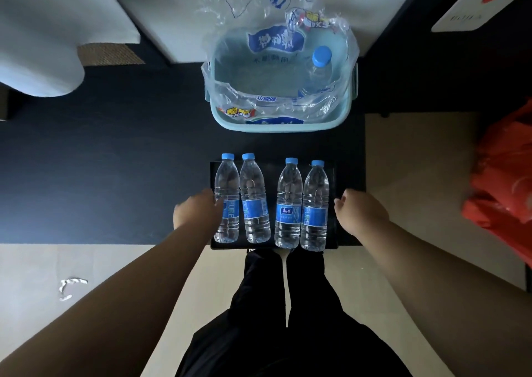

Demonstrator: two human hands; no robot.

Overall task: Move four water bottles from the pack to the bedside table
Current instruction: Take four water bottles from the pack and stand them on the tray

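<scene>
Dim, flat lighting; soft overall focus; wide-angle bending at edges.

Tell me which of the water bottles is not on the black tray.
The bottle standing in the torn plastic pack inside the light blue basin. The other four stand in a row on the tray.

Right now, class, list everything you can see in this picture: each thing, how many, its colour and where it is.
Water bottles on tray: four, clear with blue caps and labels, standing in a row.
Tray: one, black, on the dark table, under the row.
Basin: one, pale blue, behind the tray.
Plastic pack wrap: one, clear with blue print, torn open in the basin.
Bottle in pack: one, blue cap, at the basin's right.
Red bag: one, far right.
Legs: black trousers, below.
Left hand: touching the leftmost bottle.
Right hand: empty, beside the tray.
</scene>
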